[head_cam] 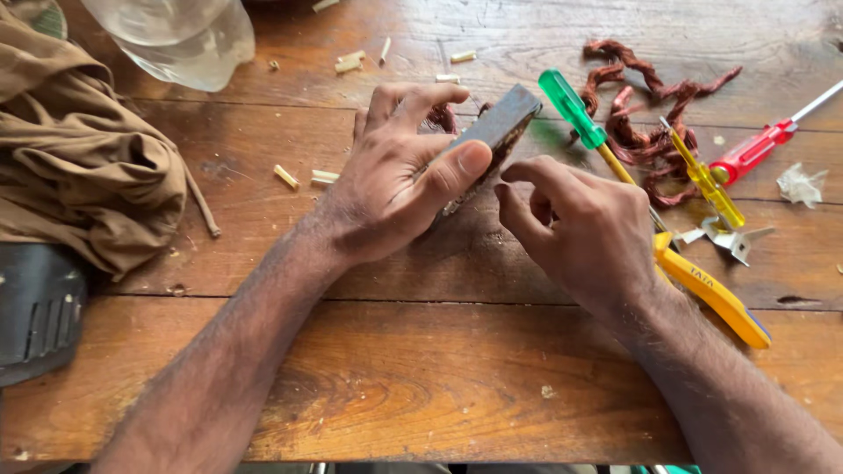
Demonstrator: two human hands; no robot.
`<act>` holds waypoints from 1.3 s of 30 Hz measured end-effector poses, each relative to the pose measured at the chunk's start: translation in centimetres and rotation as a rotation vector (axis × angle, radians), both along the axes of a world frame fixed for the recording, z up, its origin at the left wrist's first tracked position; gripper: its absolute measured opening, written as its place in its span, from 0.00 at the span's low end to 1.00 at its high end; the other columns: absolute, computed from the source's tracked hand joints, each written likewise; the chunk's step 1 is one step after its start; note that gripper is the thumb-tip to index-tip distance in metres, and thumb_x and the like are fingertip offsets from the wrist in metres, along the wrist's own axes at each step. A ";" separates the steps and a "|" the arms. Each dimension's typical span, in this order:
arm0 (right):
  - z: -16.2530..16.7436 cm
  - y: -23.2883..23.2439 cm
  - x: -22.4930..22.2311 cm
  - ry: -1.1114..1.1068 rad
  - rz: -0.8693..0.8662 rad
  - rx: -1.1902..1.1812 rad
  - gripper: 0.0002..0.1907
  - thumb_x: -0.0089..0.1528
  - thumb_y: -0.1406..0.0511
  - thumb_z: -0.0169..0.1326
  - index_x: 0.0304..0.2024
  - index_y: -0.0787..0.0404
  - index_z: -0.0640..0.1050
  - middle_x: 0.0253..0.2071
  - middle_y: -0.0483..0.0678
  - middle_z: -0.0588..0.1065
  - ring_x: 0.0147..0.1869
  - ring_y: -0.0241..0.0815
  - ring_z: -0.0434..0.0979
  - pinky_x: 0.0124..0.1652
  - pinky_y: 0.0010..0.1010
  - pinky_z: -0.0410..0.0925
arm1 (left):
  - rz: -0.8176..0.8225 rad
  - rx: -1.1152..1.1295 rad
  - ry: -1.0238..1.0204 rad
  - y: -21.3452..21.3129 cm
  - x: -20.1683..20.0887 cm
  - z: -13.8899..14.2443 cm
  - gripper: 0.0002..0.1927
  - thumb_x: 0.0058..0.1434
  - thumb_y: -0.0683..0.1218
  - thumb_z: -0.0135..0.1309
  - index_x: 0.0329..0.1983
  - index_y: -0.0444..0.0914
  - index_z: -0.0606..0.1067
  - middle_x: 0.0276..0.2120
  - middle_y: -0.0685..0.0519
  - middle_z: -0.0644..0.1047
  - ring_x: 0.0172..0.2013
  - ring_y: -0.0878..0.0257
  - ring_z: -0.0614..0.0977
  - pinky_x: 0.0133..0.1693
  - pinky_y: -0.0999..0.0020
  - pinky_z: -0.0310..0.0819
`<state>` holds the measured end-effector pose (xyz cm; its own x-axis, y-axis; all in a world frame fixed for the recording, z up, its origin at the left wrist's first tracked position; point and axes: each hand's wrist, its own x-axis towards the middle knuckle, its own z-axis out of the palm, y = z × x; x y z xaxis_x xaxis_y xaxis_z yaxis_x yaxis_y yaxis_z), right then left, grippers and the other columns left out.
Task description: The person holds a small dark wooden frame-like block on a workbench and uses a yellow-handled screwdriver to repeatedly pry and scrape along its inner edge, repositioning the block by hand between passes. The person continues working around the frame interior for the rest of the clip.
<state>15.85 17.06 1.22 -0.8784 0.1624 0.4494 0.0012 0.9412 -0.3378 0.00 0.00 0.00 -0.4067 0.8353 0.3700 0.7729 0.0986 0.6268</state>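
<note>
Worn wooden planks are making up the tabletop (pixel 421 386), which is lying scattered with pale little sleeve offcuts (pixel 349 61) and tools. Near its middle the left hand (pixel 399 180) is gripping a dark, flat rectangular block (pixel 502 123), thumb pressed along the near face and the fingers curled over the far edge, so the block is standing tilted on one long edge against the wood. Just right of the block, the right hand (pixel 584 233) is hovering with its fingers (pixel 527 175) pinched together at the block's lower edge; whether they are nipping something small I cannot tell.

As a judgement, the block is resting on a narrow edge, so a hard pull by the right hand could be tipping it or sliding it out from under the thumb. Any rough edge on the block could be scraping the fingertips working so close to it. A green-handled screwdriver (pixel 575 110) is lying just right of the block, near enough for the right wrist to be knocking it.

Seen closely, the block is looking grey-black and dull, with a brownish, layered long side and reddish-brown wire showing behind it.

Farther right of the block, a tangle of coppery wire (pixel 650 132), a yellow-handled screwdriver (pixel 707 180), a red-handled screwdriver (pixel 755 151) and yellow-handled pliers (pixel 716 294) are lying. Left of the block, brown cloth (pixel 79 158) is bunching up, with a clear plastic bottle (pixel 180 35) beyond it.
</note>
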 end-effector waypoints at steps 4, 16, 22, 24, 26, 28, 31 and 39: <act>-0.4 -0.3 0.2 0.017 0.050 0.039 0.11 0.65 0.63 0.62 0.50 0.58 0.82 0.33 0.47 0.80 0.29 0.41 0.80 0.29 0.35 0.72 | 0.021 0.018 0.034 0.0 0.5 0.2 0.43 0.71 0.73 0.25 0.50 0.42 0.84 0.68 0.40 0.68 0.69 0.46 0.59 0.70 0.42 0.49; -1.6 1.0 0.6 -0.040 0.085 -0.035 0.16 0.64 0.63 0.63 0.54 0.58 0.83 0.31 0.48 0.80 0.28 0.41 0.80 0.29 0.33 0.74 | 0.006 0.118 -0.099 0.6 0.4 -0.2 0.46 0.73 0.73 0.24 0.33 0.35 0.82 0.66 0.36 0.68 0.68 0.45 0.60 0.66 0.43 0.56; 2.8 1.7 0.1 0.101 0.017 0.009 0.09 0.71 0.65 0.64 0.53 0.57 0.83 0.37 0.47 0.83 0.34 0.34 0.83 0.34 0.23 0.77 | 0.083 0.262 0.007 0.3 0.0 0.0 0.33 0.73 0.68 0.43 0.44 0.35 0.81 0.50 0.44 0.79 0.54 0.51 0.74 0.57 0.48 0.70; 3.2 3.3 0.8 0.099 -0.087 0.098 0.05 0.72 0.66 0.64 0.49 0.57 0.84 0.38 0.49 0.83 0.36 0.36 0.83 0.36 0.26 0.77 | 0.079 0.314 0.081 -0.5 -0.3 0.0 0.26 0.72 0.64 0.49 0.50 0.37 0.79 0.44 0.49 0.81 0.47 0.56 0.79 0.53 0.52 0.74; 4.4 5.3 2.1 0.049 -0.199 0.158 0.06 0.67 0.66 0.65 0.44 0.61 0.84 0.37 0.53 0.82 0.34 0.39 0.82 0.35 0.34 0.76 | 0.017 0.344 0.162 0.0 0.2 -0.3 0.28 0.67 0.60 0.56 0.57 0.34 0.73 0.41 0.45 0.79 0.41 0.55 0.79 0.44 0.56 0.77; 4.7 5.8 1.4 -0.147 -0.313 0.019 0.07 0.66 0.63 0.65 0.45 0.57 0.85 0.37 0.49 0.82 0.33 0.38 0.83 0.34 0.35 0.76 | -0.002 0.368 0.288 0.1 0.6 -0.5 0.30 0.67 0.56 0.60 0.63 0.32 0.68 0.41 0.44 0.78 0.41 0.54 0.80 0.44 0.56 0.79; 5.2 6.8 1.7 -0.328 -0.455 -0.123 0.09 0.65 0.60 0.64 0.44 0.56 0.85 0.36 0.48 0.83 0.33 0.40 0.84 0.35 0.34 0.77 | 0.042 0.353 0.488 0.0 0.8 -0.7 0.27 0.72 0.48 0.60 0.68 0.35 0.66 0.42 0.46 0.79 0.43 0.55 0.81 0.51 0.53 0.81; 6.3 12.3 3.9 -0.660 -0.693 -0.032 0.22 0.61 0.53 0.66 0.53 0.54 0.82 0.49 0.53 0.80 0.48 0.49 0.80 0.46 0.47 0.76 | 0.070 0.341 0.555 2.0 0.2 -1.3 0.22 0.71 0.43 0.63 0.66 0.39 0.71 0.40 0.49 0.80 0.41 0.60 0.82 0.48 0.64 0.83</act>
